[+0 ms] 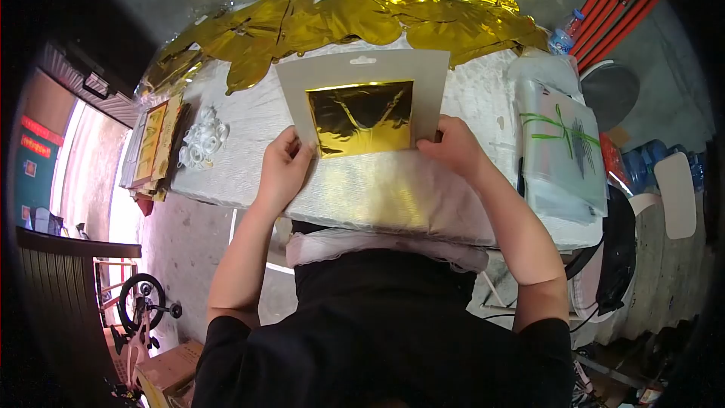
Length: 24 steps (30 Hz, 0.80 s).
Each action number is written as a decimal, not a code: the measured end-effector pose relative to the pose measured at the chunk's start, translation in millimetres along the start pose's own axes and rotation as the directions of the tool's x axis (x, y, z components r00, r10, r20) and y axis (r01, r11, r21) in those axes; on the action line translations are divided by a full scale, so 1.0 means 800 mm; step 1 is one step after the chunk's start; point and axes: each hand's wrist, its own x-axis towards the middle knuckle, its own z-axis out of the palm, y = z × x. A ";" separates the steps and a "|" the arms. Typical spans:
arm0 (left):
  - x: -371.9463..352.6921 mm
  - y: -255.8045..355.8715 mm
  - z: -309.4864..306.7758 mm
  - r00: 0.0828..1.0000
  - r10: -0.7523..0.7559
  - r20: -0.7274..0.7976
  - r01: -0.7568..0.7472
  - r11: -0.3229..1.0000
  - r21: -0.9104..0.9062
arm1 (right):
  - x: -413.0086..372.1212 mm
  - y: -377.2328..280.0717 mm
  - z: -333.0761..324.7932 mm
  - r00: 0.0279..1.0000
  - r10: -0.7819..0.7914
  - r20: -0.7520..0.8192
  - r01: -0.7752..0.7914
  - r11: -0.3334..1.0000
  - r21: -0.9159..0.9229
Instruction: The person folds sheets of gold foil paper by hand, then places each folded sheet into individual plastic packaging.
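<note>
A grey package card (364, 68) with a hang hole at its top is held tilted up over the table. Shiny folded gold foil (362, 117) fills the middle of it. My left hand (285, 170) pinches the lower left corner, thumb against the edge. On the opposite side my right hand (455, 147) grips the lower right corner, its fingers partly hidden behind the card. Behind the card, flat gold foil balloons (340, 21) lie in a heap along the table's far edge.
The table (362, 200) has a silvery-white cover. To the left are small white ribbon rolls (204, 140) and a stack of printed cards (155, 140). At right lie clear plastic bags (563, 155) tied with green ribbon; a water bottle (561, 40) stands behind them.
</note>
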 end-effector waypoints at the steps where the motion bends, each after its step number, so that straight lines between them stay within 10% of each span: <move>1: 0.000 -0.001 0.000 1.000 -0.005 0.012 0.005 1.000 0.000 | 0.001 0.005 0.002 1.000 0.003 0.013 -0.003 1.000 0.024; 11: 0.011 -0.023 -0.012 0.992 -0.022 0.122 0.040 0.989 -0.146 | -0.006 -0.005 -0.009 0.985 0.068 0.157 -0.112 0.950 0.291; 16: -0.011 0.007 -0.006 0.991 -0.082 0.104 0.132 0.545 -0.828 | -0.015 -0.023 -0.013 0.959 0.132 0.250 -0.254 0.790 0.558; 21: -0.054 0.011 0.024 0.989 -0.092 0.117 0.149 0.595 -0.789 | -0.028 -0.065 0.014 0.957 0.046 0.286 -0.199 0.822 0.534; 24: -0.071 0.035 -0.002 0.990 -0.130 0.059 0.105 0.379 -0.919 | -0.036 -0.090 0.032 0.923 -0.083 0.375 -0.080 0.914 0.399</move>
